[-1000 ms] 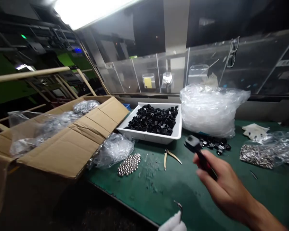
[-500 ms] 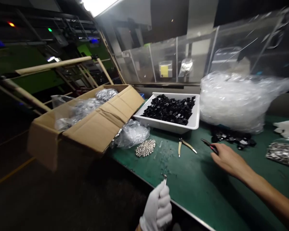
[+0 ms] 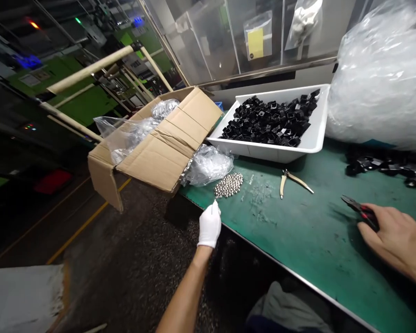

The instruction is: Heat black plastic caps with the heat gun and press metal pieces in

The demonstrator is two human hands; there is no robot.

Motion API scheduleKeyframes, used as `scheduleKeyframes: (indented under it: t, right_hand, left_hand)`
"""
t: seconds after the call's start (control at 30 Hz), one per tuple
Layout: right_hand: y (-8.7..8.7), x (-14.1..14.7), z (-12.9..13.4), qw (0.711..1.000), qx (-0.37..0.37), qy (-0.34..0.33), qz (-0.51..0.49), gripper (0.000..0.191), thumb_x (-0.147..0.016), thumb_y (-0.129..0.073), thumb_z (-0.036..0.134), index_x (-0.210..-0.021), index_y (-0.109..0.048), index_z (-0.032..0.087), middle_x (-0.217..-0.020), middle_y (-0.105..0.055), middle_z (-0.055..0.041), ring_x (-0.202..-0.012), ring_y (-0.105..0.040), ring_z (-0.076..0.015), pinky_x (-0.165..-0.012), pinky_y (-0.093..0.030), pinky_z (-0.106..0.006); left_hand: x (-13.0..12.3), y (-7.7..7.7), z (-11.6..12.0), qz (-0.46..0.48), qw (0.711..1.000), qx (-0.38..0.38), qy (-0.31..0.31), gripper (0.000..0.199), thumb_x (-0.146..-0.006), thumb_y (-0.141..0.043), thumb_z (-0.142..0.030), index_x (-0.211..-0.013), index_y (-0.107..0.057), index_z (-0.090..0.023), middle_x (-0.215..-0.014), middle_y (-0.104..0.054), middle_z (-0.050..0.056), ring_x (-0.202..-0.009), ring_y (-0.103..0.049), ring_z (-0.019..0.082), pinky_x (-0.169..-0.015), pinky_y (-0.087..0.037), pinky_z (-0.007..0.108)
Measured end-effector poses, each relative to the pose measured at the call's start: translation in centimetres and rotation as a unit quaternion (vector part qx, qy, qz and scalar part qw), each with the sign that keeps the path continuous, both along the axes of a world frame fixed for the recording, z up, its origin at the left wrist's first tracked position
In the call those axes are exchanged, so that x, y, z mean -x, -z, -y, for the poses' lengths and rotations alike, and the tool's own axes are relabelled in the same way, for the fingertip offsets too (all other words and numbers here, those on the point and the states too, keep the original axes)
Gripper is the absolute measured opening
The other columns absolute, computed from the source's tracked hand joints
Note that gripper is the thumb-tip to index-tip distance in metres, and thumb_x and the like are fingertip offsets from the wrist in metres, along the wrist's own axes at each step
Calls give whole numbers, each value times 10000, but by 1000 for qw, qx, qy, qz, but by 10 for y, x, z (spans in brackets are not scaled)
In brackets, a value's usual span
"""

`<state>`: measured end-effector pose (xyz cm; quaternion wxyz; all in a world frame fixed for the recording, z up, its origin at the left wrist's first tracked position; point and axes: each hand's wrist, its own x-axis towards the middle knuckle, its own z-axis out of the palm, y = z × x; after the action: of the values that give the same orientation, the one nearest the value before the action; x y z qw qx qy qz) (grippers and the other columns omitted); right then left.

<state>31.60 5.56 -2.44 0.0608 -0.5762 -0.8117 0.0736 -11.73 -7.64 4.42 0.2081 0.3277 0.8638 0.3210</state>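
My left hand (image 3: 210, 224), in a white glove, is at the table's near edge with fingers pinched together. Its fingertips are at the near side of a flat cluster of small shiny metal parts (image 3: 229, 185); anything between them is too small to make out. At the right, my bare right hand (image 3: 397, 233) is wrapped round the red-and-black handles of pliers (image 3: 355, 206), whose jaws point left above the green tabletop. A second pair of pliers with cream handles (image 3: 296, 180) lies spread on the table between the two hands.
A white tray (image 3: 317, 138) full of black plastic parts stands behind. Left of it, an open cardboard box (image 3: 166, 152) holds clear bags and overhangs the table's edge. A clear bag (image 3: 210, 166) lies by the cluster. A large plastic bag (image 3: 381, 83) and loose black parts (image 3: 384, 166) are at right.
My left hand has moved forward to the metal cluster; the small metal piece that stuck out of its fingers is no longer clearly visible. The view has shifted; my right hand still holds the pliers.
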Motion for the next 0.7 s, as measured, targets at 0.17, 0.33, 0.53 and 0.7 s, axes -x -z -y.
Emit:
scheduleKeyframes:
  t: [0.17,0.33,0.53,0.7]
  right_hand:
    - [-1,2,5,998,-38,6,52,448,-928,-396,457,-1264,-519,188,-1086,-635,-173,-955,-580,-351,-824,-411,-439]
    - [-9,9,10,995,-55,17,85,437,-953,-403,438,-1283,-532,182,-1086,-635,-170,-939,-576,-340,-788,-386,-414]
    - [-20,14,16,992,-90,19,92,451,-968,-412,429,-1293,-544,145,-1085,-630,-184,-944,-572,-328,-812,-394,-383]
    - [-14,13,18,991,-107,31,78,465,-957,-433,437,-1310,-539,153,-1129,-628,-191,-1022,-579,-341,-829,-389,-385]
  left_hand:
    - [2,11,-1,-196,979,51,26,293,-975,-461,-382,-879,-646,-177,-851,-671,135,-779,-641,226,-591,-335,276]
    - [2,16,1,-278,955,89,57,389,-1009,-391,-424,-974,-691,-178,-940,-713,149,-846,-654,236,-627,-348,283]
    - [0,9,2,-292,951,97,37,406,-1028,-349,-412,-1003,-683,-182,-931,-721,131,-843,-657,208,-648,-371,266]
    - [-3,9,6,-220,968,112,50,457,-1032,-337,-430,-837,-672,-189,-799,-715,90,-728,-641,174,-655,-379,265]
